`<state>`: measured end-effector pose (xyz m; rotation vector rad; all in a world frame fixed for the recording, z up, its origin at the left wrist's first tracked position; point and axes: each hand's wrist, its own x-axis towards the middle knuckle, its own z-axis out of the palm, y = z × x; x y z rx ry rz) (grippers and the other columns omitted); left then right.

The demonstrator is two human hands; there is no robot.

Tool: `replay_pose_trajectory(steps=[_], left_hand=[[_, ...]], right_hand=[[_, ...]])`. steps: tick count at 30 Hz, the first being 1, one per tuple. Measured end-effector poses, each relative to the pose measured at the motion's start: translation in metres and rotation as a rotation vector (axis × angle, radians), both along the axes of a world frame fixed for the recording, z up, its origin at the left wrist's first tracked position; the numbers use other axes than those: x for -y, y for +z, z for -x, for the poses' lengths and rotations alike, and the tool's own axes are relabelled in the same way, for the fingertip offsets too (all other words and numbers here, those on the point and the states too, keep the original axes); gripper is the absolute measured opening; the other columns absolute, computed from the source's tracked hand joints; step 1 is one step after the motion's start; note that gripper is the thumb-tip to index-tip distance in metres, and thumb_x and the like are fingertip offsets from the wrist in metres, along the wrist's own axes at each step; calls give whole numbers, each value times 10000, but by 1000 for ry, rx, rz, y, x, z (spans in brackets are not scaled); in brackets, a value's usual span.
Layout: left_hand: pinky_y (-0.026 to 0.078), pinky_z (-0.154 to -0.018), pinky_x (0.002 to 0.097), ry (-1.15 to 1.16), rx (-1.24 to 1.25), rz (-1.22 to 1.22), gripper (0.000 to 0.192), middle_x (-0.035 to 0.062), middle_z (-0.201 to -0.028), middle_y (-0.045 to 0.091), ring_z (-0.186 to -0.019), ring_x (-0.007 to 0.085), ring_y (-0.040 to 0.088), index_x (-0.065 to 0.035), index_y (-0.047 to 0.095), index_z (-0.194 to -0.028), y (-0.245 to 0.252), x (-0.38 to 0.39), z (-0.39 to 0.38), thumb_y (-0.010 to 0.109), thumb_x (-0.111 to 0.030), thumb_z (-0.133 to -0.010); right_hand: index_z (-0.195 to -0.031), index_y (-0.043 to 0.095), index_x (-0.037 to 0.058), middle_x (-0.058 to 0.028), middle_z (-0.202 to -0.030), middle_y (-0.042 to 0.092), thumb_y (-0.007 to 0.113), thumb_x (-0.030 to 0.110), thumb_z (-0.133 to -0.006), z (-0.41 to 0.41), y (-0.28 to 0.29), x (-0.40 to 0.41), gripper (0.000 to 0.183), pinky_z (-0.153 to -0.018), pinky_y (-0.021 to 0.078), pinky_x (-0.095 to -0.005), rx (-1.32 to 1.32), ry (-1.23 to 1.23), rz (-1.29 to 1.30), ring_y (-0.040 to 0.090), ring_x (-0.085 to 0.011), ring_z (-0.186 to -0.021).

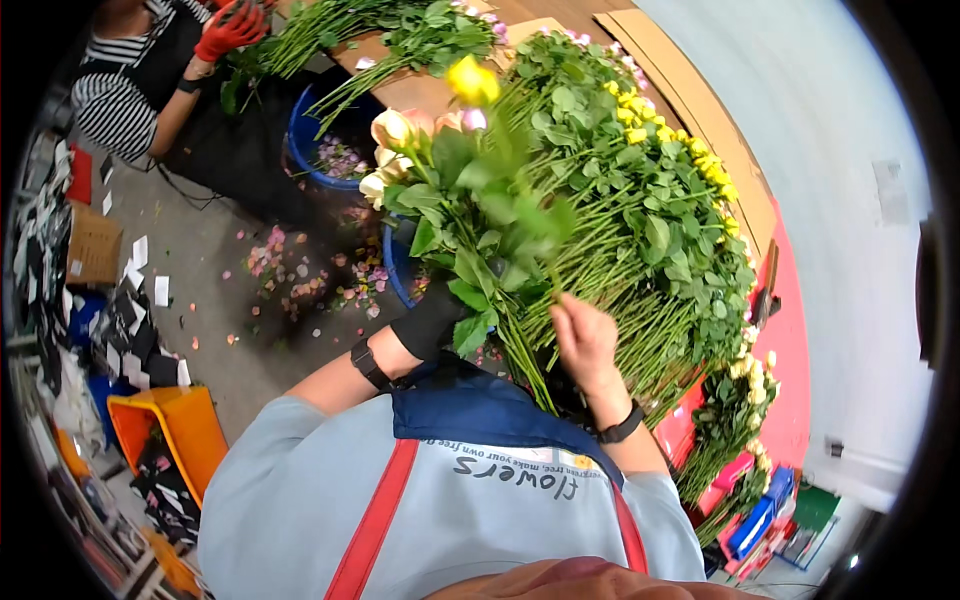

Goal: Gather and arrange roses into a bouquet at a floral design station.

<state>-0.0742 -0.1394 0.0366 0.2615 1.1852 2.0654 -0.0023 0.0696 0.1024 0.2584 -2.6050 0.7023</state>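
Observation:
My left hand (pixel 429 324), in a black glove, grips a bunch of roses (pixel 465 262). Cream and peach rose heads (pixel 394 131) top the bunch at its upper left, and the bare stems (pixel 525 364) hang down towards my apron. Leaves hide most of the left fingers. My bare right hand (pixel 589 345) pinches the stem of a yellow rose (pixel 472 80), whose head and leaves are blurred. That rose lies across the bunch, above its leaves. Just right of the right hand, many cut rose stems (pixel 637 330) lie on the table.
Yellow roses (pixel 705 165) line the table's far side, before a cardboard sheet (pixel 705 97). Blue buckets (pixel 300 139) stand at the table's near edge. Fallen petals (pixel 281 262) litter the floor. At upper left a co-worker's red-gloved hand (pixel 232 30) is near more stems. An orange bin (pixel 169 442) sits lower left.

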Motion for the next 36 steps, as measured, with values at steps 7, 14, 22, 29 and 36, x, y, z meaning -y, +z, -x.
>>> replay_pose_trajectory(steps=[7,14,22,29,36], left_hand=[[479,-718,226,71,381,-6,252,8,-1037,562,-881,86,555,-75,527,-1137,39,0,-2,532,-197,-916],[417,-898,269,75,-215,171,402,62,-1201,529,-1053,130,512,-32,456,-1276,42,27,13,545,-157,-905],[416,-908,285,83,119,-45,355,60,-1215,515,-1064,144,516,-28,464,-1253,5,62,94,499,-166,-928],[439,-895,288,23,388,-121,370,48,-1200,533,-1048,136,530,-52,454,-1263,-1,99,155,511,-194,-927],[461,-860,282,48,359,-121,342,61,-1177,550,-1018,137,549,-36,485,-1228,-17,105,194,534,-157,-912]], right_hand=[[-949,577,-4,-96,-602,540,671,135,-777,-4,-1,31,241,-462,447,-342,106,191,-96,548,-255,-508],[-891,636,33,-116,-661,578,585,245,-849,44,13,34,223,-547,472,-379,372,310,-42,583,-265,-593],[-761,637,-63,-111,-609,627,562,230,-885,208,-67,0,326,-413,476,-315,825,-693,756,591,-202,-450],[-688,674,-22,-197,-751,660,616,306,-777,229,-139,-15,345,-764,499,-395,799,-1080,240,646,-333,-778],[-791,668,-14,-184,-727,654,602,219,-725,218,-108,11,251,-698,503,-362,367,-1188,311,654,-271,-722]])
